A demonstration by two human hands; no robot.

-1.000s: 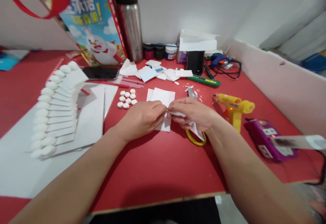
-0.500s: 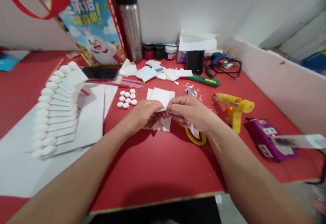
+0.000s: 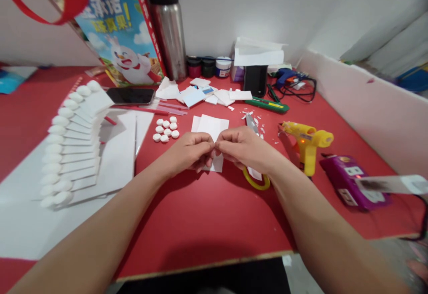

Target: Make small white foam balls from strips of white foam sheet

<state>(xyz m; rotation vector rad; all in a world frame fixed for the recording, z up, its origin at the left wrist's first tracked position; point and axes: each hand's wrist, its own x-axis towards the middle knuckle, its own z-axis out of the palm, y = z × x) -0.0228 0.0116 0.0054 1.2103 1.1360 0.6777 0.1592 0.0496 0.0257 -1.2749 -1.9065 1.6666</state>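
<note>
My left hand is closed in a pinch, thumb against forefinger. Its fingertips meet those of my right hand, which is pinched the same way. Whatever lies between the fingers is hidden now. Beneath both hands are white paper pieces on the red table. Scissors with a yellow handle lie partly under my right hand, a white scrap across the handle. Left of my hands sits a cluster of small white rounded pieces.
At left, a fanned row of white strips with rounded ends rests on white board. A yellow glue gun and purple power strip are at right. Behind lie a green cutter, card scraps, a phone and a steel flask.
My fingertips have drawn together, and the thin white piece seen between them before is now hidden. The things on the table stay in place.
</note>
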